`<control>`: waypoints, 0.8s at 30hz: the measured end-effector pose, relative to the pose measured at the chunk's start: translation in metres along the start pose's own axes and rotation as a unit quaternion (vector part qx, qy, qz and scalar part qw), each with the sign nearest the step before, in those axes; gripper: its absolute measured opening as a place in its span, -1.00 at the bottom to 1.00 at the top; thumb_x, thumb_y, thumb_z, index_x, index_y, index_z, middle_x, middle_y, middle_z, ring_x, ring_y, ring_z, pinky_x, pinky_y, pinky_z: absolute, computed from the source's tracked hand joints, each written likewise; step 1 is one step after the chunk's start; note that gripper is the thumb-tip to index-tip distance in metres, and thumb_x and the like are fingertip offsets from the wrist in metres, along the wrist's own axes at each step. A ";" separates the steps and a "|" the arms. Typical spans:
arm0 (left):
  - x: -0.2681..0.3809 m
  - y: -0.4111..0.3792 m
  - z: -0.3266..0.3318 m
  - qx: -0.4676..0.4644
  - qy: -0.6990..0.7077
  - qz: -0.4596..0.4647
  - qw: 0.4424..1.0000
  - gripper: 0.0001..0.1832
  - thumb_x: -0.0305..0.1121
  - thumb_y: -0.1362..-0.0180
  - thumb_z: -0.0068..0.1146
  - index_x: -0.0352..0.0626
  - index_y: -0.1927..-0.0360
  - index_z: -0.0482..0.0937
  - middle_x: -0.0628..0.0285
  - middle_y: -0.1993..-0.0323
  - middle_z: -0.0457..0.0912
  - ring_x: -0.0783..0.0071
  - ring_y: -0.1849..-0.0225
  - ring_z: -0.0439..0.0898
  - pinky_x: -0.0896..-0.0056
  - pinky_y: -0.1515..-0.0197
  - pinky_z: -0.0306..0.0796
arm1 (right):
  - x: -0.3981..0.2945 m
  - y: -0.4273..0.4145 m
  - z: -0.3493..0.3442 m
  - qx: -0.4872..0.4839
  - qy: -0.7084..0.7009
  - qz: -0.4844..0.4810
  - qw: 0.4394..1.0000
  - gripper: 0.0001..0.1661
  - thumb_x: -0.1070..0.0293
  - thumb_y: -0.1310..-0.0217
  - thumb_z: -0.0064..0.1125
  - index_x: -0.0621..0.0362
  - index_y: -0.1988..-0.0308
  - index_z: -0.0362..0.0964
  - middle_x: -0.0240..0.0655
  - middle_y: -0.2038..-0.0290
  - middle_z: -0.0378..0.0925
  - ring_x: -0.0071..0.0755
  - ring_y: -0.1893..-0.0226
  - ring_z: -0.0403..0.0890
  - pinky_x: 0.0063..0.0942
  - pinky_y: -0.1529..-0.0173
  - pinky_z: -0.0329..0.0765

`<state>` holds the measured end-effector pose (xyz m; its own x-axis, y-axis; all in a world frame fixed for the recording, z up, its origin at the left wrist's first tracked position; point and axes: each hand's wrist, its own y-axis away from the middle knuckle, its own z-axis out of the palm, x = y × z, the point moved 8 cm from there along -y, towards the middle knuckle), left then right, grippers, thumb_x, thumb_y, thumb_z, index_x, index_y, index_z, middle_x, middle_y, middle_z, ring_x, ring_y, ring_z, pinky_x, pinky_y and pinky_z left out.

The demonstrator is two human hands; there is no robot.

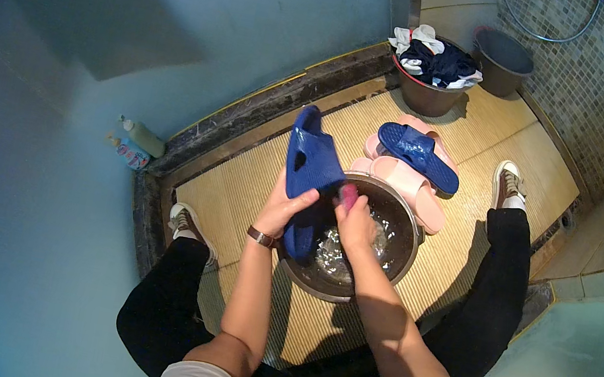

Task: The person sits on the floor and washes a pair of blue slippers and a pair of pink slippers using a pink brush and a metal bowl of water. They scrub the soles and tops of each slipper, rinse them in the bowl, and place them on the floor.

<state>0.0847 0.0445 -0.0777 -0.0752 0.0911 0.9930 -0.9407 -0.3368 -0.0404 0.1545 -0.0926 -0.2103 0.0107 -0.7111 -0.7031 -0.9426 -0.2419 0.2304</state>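
My left hand (281,209) grips a wet dark-blue slide sandal (313,160) by its side, tilted up over the bucket's left rim. In my right hand (357,225) is a pink brush (348,195), held close to the sandal's strap side; its bristles are hidden. Below both hands stands a dark bucket (404,267) with rippling water (335,258) in it. The matching blue slide sandal (420,155) lies on top of pink slide sandals (408,186) beyond the bucket's far right side.
A dark bucket heaped with clothes (442,65) stands at the back, beside another dark bucket (503,60). Two pump bottles (141,139) sit by the left glass panel. A stone curb (243,108) borders the ribbed tile floor (238,207). My shoes rest at either side.
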 end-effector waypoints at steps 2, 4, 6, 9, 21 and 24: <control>0.013 -0.007 -0.006 0.028 -0.078 0.095 0.992 -0.05 -0.01 -0.08 0.30 -0.26 -0.37 0.04 0.13 -0.20 0.33 0.34 -0.21 0.32 0.31 -0.27 0.18 | 0.030 0.003 0.038 -0.111 0.158 0.051 0.980 -0.32 0.08 -0.17 0.13 0.14 -0.18 0.13 0.06 -0.25 0.20 0.12 -0.07 0.48 -0.03 -0.03 0.47; -0.001 -0.010 -0.014 0.050 -0.082 0.090 0.991 -0.06 0.07 -0.11 0.24 -0.28 -0.37 0.04 0.12 -0.21 0.33 0.32 -0.21 0.32 0.31 -0.28 0.16 | 0.059 0.006 0.085 -0.246 0.225 0.019 0.943 -0.21 0.15 -0.13 0.17 0.16 -0.28 0.08 0.04 -0.20 0.32 0.02 -0.11 0.48 -0.10 -0.08 0.46; -0.016 -0.013 -0.007 0.070 -0.079 0.068 0.992 -0.08 0.18 -0.16 0.10 -0.31 -0.35 0.06 0.09 -0.21 0.33 0.30 -0.22 0.31 0.32 -0.29 0.14 | 0.066 0.005 0.091 -0.331 0.197 -0.027 0.922 -0.24 0.19 -0.12 0.16 0.20 -0.26 0.14 0.08 -0.14 0.38 0.01 -0.08 0.51 -0.15 -0.07 0.46; -0.033 -0.006 -0.043 0.126 -0.085 0.119 0.981 -0.12 0.18 -0.21 0.03 -0.33 -0.33 0.10 0.09 -0.20 0.34 0.30 -0.21 0.32 0.32 -0.29 0.13 | -0.011 0.019 0.078 -0.320 -0.029 -0.102 0.941 -0.36 0.28 -0.09 0.18 0.25 -0.16 0.25 0.09 -0.02 0.48 0.03 0.02 0.55 -0.20 -0.03 0.48; -0.043 0.007 -0.057 0.180 -0.036 0.212 0.960 -0.16 0.00 -0.16 0.19 -0.37 -0.31 0.11 0.05 -0.20 0.33 0.27 -0.15 0.37 0.29 -0.24 0.20 | -0.070 0.054 -0.027 0.089 -0.211 -0.316 0.921 -0.45 0.21 -0.18 0.12 0.22 -0.11 0.29 -0.08 0.12 0.33 0.02 0.14 0.48 -0.22 0.03 0.44; -0.059 0.013 -0.028 0.146 -0.005 0.197 0.970 -0.17 -0.02 -0.18 0.18 -0.34 -0.32 0.08 0.11 -0.16 0.36 0.31 -0.14 0.36 0.29 -0.23 0.20 | -0.076 0.065 -0.012 0.062 -0.211 -0.343 0.913 -0.68 0.21 -0.32 -0.09 0.25 0.17 0.41 -0.02 0.13 0.29 0.14 0.28 0.50 -0.09 0.22 0.46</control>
<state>0.0672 0.0609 -0.1400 -0.4048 -0.1059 0.9083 -0.7064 -0.5946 -0.3841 0.0964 -0.0621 -0.1342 0.5070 -0.0966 -0.8565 -0.7936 -0.4400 -0.4202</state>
